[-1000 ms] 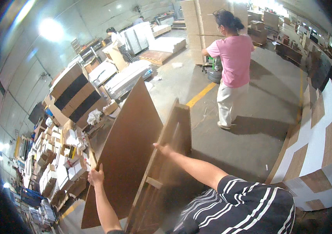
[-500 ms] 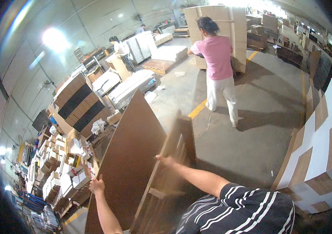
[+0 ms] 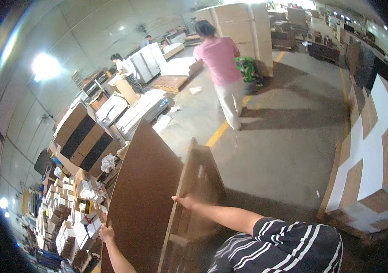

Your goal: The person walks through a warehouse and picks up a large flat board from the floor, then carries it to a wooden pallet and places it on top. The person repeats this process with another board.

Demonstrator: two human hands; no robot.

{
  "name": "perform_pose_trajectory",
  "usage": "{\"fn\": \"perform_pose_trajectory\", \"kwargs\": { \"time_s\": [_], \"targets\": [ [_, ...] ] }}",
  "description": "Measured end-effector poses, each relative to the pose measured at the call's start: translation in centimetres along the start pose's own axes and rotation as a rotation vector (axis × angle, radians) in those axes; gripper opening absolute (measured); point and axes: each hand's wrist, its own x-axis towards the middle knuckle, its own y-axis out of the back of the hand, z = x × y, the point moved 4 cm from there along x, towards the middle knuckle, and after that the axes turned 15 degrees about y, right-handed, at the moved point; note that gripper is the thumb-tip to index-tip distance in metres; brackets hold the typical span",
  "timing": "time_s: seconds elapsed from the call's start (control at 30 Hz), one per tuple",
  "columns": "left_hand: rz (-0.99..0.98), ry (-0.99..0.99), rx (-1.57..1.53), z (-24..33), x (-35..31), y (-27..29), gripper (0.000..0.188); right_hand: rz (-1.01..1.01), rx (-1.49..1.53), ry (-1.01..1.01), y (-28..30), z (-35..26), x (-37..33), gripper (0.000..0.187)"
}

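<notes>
A large flat brown board point(image 3: 144, 186) stands tilted upright in front of me. My left hand point(image 3: 107, 233) is closed round its left edge. To the right of the board stands a wooden frame panel point(image 3: 174, 220) with crosspieces, leaning at an angle with a gap between it and the board at the top. My right hand point(image 3: 185, 202) is closed over the near edge of that frame panel, thumb toward the board. The lower ends of both pieces run out of view.
A co-worker in a pink shirt point(image 3: 219, 59) stands ahead beside a tall wrapped stack point(image 3: 241, 32) and a green machine point(image 3: 247, 70). On my right is a white and brown stack of boards point(image 3: 362, 173). Piled cut pieces point(image 3: 78, 227) and a striped stack point(image 3: 84, 141) lie left.
The board and frame panel have shifted slightly left and down in view, both hands still on them. The co-worker in pink has moved left along the tall stack, uncovering the green machine.
</notes>
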Motion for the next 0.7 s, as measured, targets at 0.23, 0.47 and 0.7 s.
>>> {"fn": "perform_pose_trajectory", "kwargs": {
  "time_s": [0.23,0.47,0.7],
  "targets": [
    [0.061,0.01,0.051,-0.4,-0.8,0.1,0.057,0.028,-0.04,0.02,-0.6,0.8,0.8,0.113],
    [-0.016,-0.039,0.045,-0.4,1.0,-0.1,0.059,0.062,-0.013,0.098,-0.7,1.3,0.7,0.128],
    [-0.01,-0.019,-0.01,-1.0,-0.4,0.3,0.071,-0.002,0.117,0.037,-1.5,1.2,1.0,0.133]
  ]
}}
